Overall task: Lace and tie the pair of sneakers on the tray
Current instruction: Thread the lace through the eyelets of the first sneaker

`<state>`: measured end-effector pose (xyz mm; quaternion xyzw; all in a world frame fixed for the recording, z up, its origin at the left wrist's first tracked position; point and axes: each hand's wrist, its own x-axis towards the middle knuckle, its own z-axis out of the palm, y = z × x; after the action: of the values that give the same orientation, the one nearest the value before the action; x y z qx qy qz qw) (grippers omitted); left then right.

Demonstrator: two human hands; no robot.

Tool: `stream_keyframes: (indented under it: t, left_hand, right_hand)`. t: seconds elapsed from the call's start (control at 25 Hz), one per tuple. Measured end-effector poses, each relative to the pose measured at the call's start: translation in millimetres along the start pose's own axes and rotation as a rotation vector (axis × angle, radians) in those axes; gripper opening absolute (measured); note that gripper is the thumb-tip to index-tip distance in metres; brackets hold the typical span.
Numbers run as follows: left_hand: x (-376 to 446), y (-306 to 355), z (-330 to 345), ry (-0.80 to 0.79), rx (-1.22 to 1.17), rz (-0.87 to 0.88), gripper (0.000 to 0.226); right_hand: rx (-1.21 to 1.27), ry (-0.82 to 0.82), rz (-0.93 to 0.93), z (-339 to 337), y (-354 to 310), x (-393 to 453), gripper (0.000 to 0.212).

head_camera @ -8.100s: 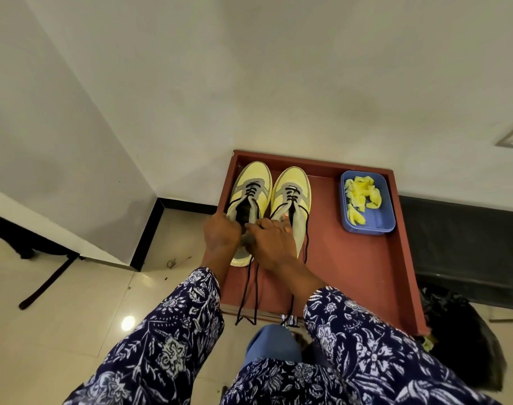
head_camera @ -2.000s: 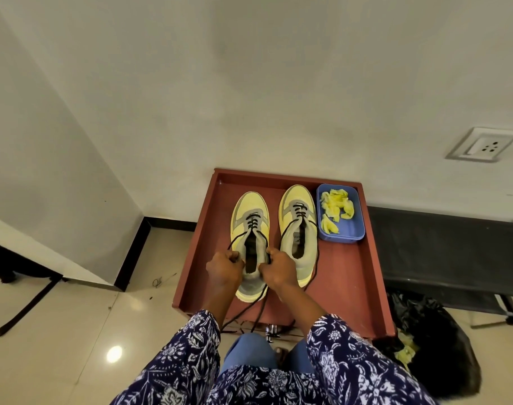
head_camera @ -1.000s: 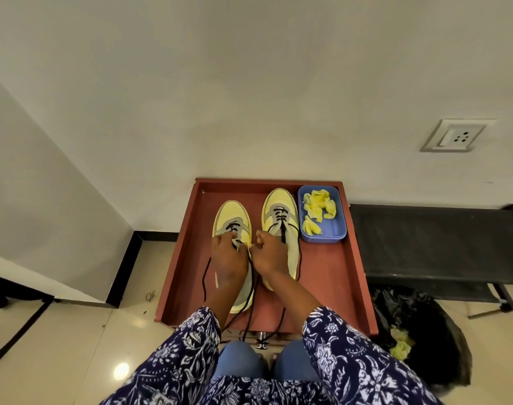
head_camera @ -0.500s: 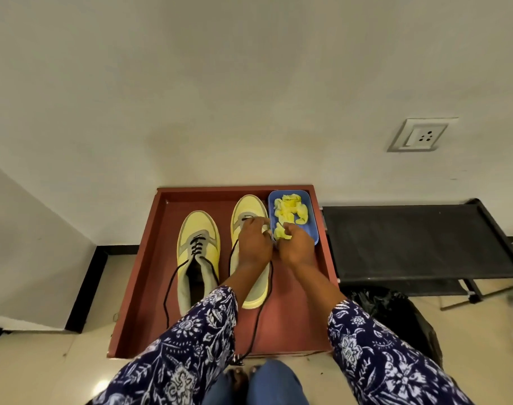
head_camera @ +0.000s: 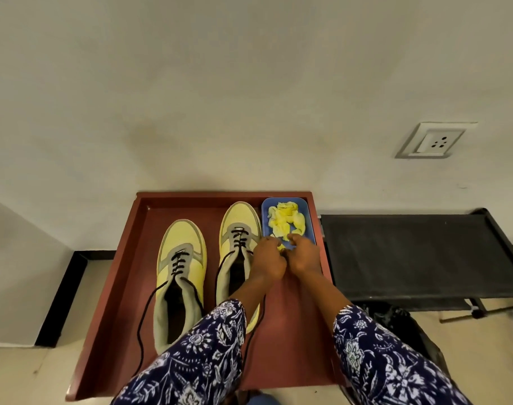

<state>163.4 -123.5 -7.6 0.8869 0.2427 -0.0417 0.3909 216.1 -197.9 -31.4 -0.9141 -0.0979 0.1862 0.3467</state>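
Note:
Two yellow sneakers with grey trim stand side by side on a red-brown tray (head_camera: 123,258), toes toward the wall. The left sneaker (head_camera: 181,258) and the right sneaker (head_camera: 238,220) are laced only through their lower eyelets. Their loose black laces (head_camera: 142,323) trail toward the tray's front edge. My left hand (head_camera: 268,263) and my right hand (head_camera: 305,255) meet at the near end of a blue container (head_camera: 309,226). Both have their fingers curled, pinching a small yellow piece (head_camera: 280,247) between them. My fingertips are mostly hidden.
The blue container holds several crumpled yellow pieces (head_camera: 286,219) and sits in the tray's far right corner against the right sneaker. A black bench (head_camera: 410,252) stands to the right of the tray, with a dark bag (head_camera: 395,320) under it. The wall is just behind the tray.
Both hands left the left sneaker and went right. My left hand has come off the right sneaker's laces and joined my right hand at the container's near end.

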Motion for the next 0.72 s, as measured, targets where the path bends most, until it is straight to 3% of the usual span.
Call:
stream_keyframes:
  t: [0.36,0.72]
  left_hand:
    - [27.5,-1.6,7.5,-0.016,-0.042,-0.068,0.04]
    - [24.9,-4.3,2.3,0.079,-0.222,-0.09,0.045]
  right_hand:
    - [-0.275,-0.131,-0.058,17.4,5.2,38.1,0.031]
    - [-0.076,0.014,-0.012,3.9,-1.2,32.0,0.023]
